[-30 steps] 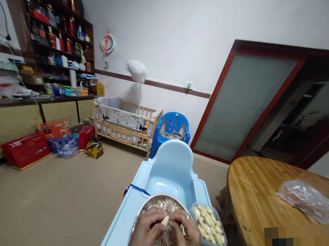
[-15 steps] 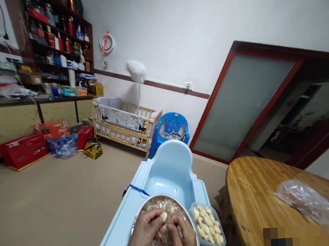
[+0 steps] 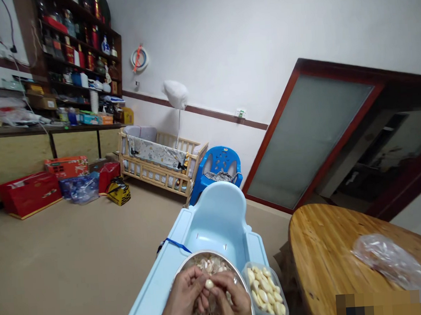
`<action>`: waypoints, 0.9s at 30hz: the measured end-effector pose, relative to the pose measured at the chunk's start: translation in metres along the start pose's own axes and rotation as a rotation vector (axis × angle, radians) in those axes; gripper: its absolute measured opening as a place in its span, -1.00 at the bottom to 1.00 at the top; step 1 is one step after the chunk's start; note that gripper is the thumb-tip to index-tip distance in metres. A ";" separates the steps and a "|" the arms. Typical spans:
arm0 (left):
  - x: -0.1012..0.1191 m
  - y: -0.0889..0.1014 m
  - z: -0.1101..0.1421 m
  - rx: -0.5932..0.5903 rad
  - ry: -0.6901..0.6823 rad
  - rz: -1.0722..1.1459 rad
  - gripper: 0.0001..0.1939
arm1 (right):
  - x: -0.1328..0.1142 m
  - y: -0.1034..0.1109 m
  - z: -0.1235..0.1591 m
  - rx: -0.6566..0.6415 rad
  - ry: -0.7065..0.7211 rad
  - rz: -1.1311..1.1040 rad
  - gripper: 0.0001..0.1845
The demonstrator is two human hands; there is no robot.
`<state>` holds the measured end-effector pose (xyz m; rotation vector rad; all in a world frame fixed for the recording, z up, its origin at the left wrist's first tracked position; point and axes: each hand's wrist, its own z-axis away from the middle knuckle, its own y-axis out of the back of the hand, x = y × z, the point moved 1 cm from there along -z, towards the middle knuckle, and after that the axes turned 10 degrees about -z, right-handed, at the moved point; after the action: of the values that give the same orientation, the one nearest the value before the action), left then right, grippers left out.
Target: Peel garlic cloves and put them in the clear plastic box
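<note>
Both my hands meet low in the view, above a steel bowl (image 3: pixel 211 254) heaped with papery garlic skins. My left hand (image 3: pixel 181 297) and my right hand (image 3: pixel 233 301) pinch a pale garlic clove (image 3: pixel 209 284) between their fingertips. A ring shows on my right hand. To the right of the bowl, close to my right hand, stands a clear plastic container (image 3: pixel 279 286) filled with peeled cloves. Both the bowl and the container rest on the tray of a light-blue high chair (image 3: pixel 217 219).
A round wooden table (image 3: pixel 323 245) with a clear plastic bag (image 3: pixel 391 263) on it stands to the right. Ahead are a blue plastic chair (image 3: pixel 218 164), a wooden crib (image 3: pixel 157 163), red gift boxes (image 3: pixel 29 194) and a crowded shelf (image 3: pixel 79 56).
My hands have closed in around the clove, leaving less of it showing. The view has shifted slightly, and the room appears a little tilted differently.
</note>
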<state>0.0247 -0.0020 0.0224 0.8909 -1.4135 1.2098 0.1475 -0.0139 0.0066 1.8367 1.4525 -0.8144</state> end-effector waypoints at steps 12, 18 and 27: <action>0.004 0.005 0.009 0.154 -0.406 -0.507 -0.78 | 0.011 0.001 0.000 0.150 -0.502 -0.414 -0.64; 0.003 0.006 0.012 0.168 -0.587 -0.680 -0.80 | 0.002 0.001 0.001 0.010 -0.497 -0.372 -0.64; -0.006 0.022 0.015 0.291 -0.684 -0.823 -0.73 | -0.021 0.042 -0.009 0.195 -0.300 0.001 -0.80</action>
<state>0.0019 -0.0123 0.0122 1.9789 -1.1491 0.4782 0.1856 -0.0261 0.0334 1.7610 1.2166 -1.2100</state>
